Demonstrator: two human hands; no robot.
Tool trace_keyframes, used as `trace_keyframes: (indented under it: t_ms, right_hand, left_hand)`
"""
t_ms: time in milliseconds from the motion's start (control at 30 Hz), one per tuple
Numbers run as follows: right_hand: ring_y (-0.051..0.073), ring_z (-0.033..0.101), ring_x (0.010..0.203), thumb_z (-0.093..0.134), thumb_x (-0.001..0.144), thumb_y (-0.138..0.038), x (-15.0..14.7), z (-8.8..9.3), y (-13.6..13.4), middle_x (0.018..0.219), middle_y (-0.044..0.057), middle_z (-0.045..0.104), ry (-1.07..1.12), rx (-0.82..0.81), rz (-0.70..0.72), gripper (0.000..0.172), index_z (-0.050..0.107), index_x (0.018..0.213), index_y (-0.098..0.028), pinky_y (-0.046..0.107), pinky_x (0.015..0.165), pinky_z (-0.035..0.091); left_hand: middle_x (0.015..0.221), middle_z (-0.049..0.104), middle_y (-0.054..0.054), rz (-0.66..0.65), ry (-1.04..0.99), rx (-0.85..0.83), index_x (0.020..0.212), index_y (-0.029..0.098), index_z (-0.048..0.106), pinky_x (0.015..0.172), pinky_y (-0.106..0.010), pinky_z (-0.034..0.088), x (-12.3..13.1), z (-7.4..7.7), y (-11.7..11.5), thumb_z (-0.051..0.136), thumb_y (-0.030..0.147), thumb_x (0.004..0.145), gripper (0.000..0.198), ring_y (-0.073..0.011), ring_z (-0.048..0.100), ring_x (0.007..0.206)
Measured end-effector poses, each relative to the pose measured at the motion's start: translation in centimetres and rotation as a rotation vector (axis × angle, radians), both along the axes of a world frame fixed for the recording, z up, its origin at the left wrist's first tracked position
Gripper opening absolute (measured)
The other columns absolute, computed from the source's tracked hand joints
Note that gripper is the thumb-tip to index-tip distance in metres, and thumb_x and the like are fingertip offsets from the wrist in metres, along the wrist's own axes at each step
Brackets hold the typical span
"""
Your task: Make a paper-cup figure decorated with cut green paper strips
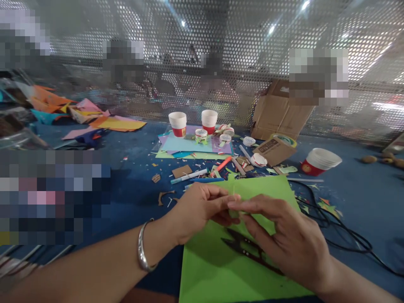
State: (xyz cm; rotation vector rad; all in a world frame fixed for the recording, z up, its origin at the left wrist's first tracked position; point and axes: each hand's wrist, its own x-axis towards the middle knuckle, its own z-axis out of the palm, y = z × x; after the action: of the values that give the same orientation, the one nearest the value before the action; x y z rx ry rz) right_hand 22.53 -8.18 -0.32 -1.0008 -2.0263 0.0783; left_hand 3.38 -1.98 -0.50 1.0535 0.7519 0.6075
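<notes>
My left hand (202, 206), with a silver bangle at the wrist, is closed in a pinch on a small light-green paper piece (232, 180), part of which shows above the fingertips. My right hand (284, 231) comes in from the right, its index finger and thumb meeting the same piece at its lower end. The fingers hide most of that piece. Under both hands lies a large green paper sheet (208, 269). Dark thread snips (241, 246) rest on the sheet, partly covered by my right hand.
Stacked paper cups (322, 160) stand at right, more cups (177, 122) at the back. Pens (189, 176), cut cup bottoms (259, 160) and paper scraps litter the blue table. A black cable (344, 235) runs right. Cardboard (280, 111) leans against the perforated metal screen (151, 25).
</notes>
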Motion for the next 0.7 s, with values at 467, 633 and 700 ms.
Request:
trace_keyframes:
  t_ms: [467,633,700]
  right_hand:
    - [0.017,0.08,0.093,0.067,0.095,-0.029,0.0,-0.1,1.4,0.102,0.003,0.082,0.203,-0.302,-0.193,0.014,0.067,0.108,-0.024,0.023,0.073,0.062]
    - [0.02,0.08,0.093,0.067,0.093,-0.028,-0.1,0.0,1.7,0.106,0.006,0.08,0.292,-0.422,-0.153,0.01,0.069,0.102,-0.024,0.026,0.072,0.063]
    - [0.019,0.08,0.092,0.067,0.093,-0.028,-0.1,0.0,1.7,0.102,0.004,0.081,0.356,-0.477,-0.135,0.011,0.067,0.103,-0.025,0.027,0.074,0.062]
  left_hand:
    - [0.071,0.077,-0.003,-0.145,0.14,-0.033,0.069,0.014,0.065,0.068,-0.021,0.061,0.0,-0.4,-0.3,0.07,0.024,0.085,0.02,-0.0124,0.076,0.067]
    - [0.071,0.077,-0.002,-0.156,0.181,0.031,0.066,0.016,0.061,0.07,-0.024,0.061,0.1,-0.5,-0.3,0.068,0.025,0.084,0.02,-0.0143,0.077,0.07]
    - [0.072,0.077,-0.002,-0.164,0.198,0.043,0.067,0.017,0.061,0.07,-0.025,0.061,0.1,-0.5,-0.2,0.066,0.026,0.084,0.02,-0.015,0.077,0.071]
